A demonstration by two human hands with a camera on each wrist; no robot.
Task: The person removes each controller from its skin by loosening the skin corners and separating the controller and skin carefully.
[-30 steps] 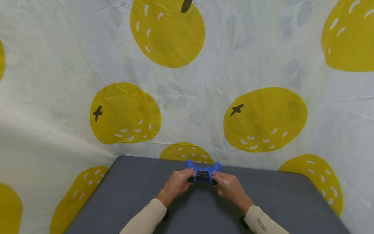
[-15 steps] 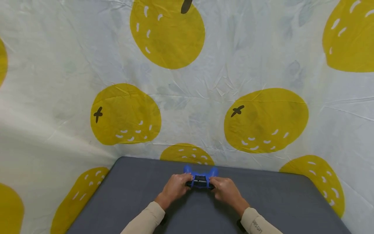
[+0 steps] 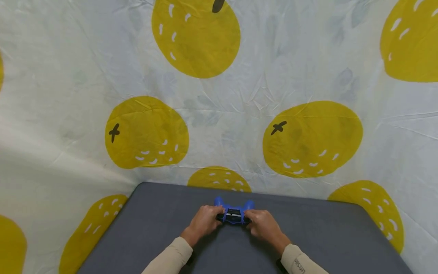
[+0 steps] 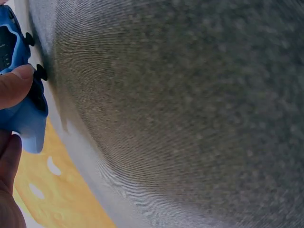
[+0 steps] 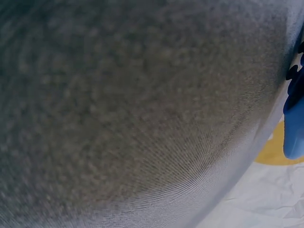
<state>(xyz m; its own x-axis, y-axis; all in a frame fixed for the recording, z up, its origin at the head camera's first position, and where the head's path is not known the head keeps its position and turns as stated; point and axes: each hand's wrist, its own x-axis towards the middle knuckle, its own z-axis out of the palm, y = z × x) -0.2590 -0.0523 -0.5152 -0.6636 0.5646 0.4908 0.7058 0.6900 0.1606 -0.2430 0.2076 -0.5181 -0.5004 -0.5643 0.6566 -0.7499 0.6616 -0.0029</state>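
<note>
Between my two hands is a blue game controller (image 3: 234, 215) with a black middle section, its two grips pointing away toward the back edge. My left hand (image 3: 205, 220) pinches its left end, and my right hand (image 3: 262, 224) pinches the right end. In the left wrist view the thumb (image 4: 16, 85) lies on the controller (image 4: 31, 121), beside two small black thumbsticks that face the grey surface. At the right border of the right wrist view, only a blue grip (image 5: 294, 128) and dark thumbsticks show; the right hand is outside that view.
A dark grey covered table (image 3: 164, 205) lies under the hands, its back edge against a hanging cloth (image 3: 226, 133). The pale cloth has large yellow fruit printed on it and also runs along both sides of the table.
Both hands have brought the controller a little nearer to me and slightly left, lower in the head view. The hold of each hand looks the same.
</note>
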